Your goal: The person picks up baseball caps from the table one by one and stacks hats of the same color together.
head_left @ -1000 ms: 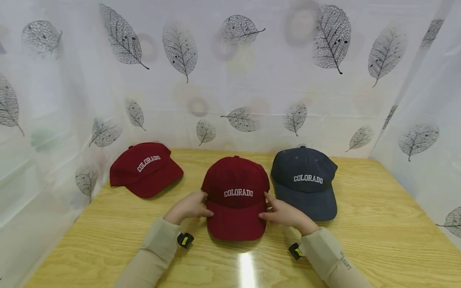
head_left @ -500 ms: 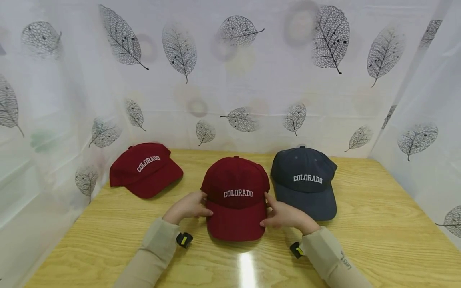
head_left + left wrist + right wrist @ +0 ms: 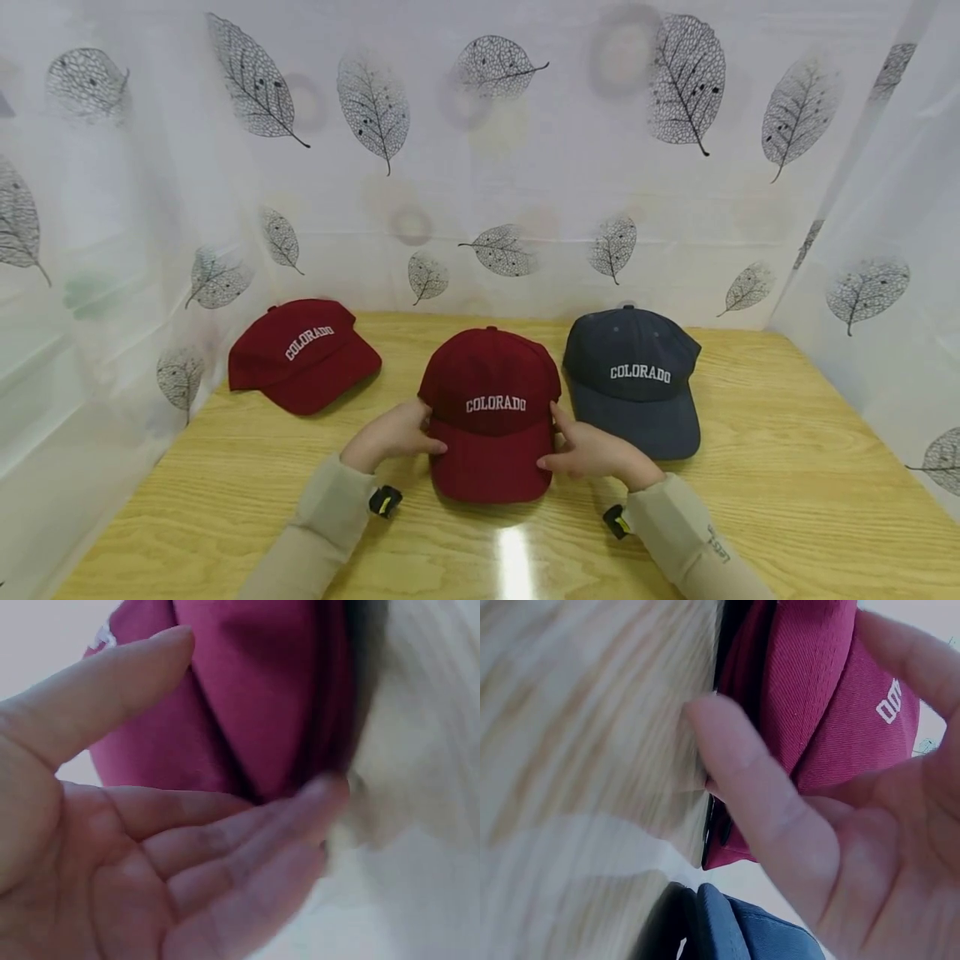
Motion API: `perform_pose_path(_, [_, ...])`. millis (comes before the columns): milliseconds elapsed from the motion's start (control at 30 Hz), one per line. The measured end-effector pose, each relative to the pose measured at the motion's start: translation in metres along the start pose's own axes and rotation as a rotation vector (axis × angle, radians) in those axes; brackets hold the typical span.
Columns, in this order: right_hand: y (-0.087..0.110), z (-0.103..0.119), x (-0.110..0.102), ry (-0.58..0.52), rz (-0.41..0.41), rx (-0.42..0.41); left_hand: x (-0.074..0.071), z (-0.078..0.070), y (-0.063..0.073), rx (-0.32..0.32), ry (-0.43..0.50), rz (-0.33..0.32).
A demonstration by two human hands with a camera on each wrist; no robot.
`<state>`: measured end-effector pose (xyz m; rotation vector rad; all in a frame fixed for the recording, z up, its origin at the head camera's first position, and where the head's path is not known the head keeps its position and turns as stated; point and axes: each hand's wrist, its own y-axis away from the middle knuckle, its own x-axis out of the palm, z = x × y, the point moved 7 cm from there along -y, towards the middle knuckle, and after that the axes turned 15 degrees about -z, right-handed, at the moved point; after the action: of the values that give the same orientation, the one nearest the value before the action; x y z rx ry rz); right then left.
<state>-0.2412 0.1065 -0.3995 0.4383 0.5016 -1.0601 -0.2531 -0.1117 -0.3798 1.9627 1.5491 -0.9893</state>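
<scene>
A dark red baseball cap (image 3: 491, 379) with white COLORADO lettering sits mid-table, its brim facing me. My left hand (image 3: 392, 433) holds its left side, thumb over the brim's edge and fingers along the lower side. On the opposite side my right hand (image 3: 596, 450) holds it likewise, thumb at the brim and index finger against the crown. The left wrist view shows the red brim (image 3: 255, 682) between thumb and fingers. In the right wrist view the little finger (image 3: 742, 765) stretches out beside the cap near the tabletop. Some fingertips are hidden behind the cap.
A second red cap (image 3: 303, 354) lies at the back left, turned at an angle. A dark blue cap (image 3: 633, 383) stands close to the right of the middle one, just beyond the right hand. White leaf-print curtains (image 3: 480, 175) border the wooden table (image 3: 787, 467).
The middle cap stays in place with both hands at its sides. My right thumb has shifted slightly down along the brim. The other caps have not moved.
</scene>
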Motion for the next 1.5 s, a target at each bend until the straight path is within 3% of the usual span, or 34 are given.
perform_pose_path(133, [-0.003, 0.006, -0.012, 0.124, -0.133, -0.049, -0.008, -0.019, 0.008, 0.069, -0.15, -0.086])
perform_pose_path(233, [-0.004, 0.015, -0.025, 0.193, -0.27, -0.118, -0.01, -0.044, 0.017, 0.194, -0.23, -0.12])
perform_pose_path(400, [-0.009, 0.032, -0.046, 0.168, -0.435, -0.216, 0.005, -0.082, 0.034, 0.463, -0.36, -0.059])
perform_pose_path(533, [-0.024, 0.046, -0.059, 0.115, -0.495, -0.229, 0.02, -0.095, 0.043, 0.593, -0.451, -0.028])
perform_pose_path(800, [-0.075, 0.06, -0.065, 0.174, -0.434, -0.206, 0.043, -0.103, 0.048, 0.78, -0.677, -0.052])
perform_pose_path(1033, [-0.111, 0.054, -0.052, 0.156, -0.316, -0.128, 0.06, -0.094, 0.047, 0.842, -0.861, -0.011])
perform_pose_path(1300, [-0.135, 0.047, -0.034, 0.222, -0.165, -0.004, 0.064, -0.096, 0.049, 0.957, -0.854, -0.119])
perform_pose_path(1500, [-0.143, 0.046, -0.022, 0.136, -0.049, 0.016, 0.059, -0.094, 0.05, 0.995, -0.859, -0.16])
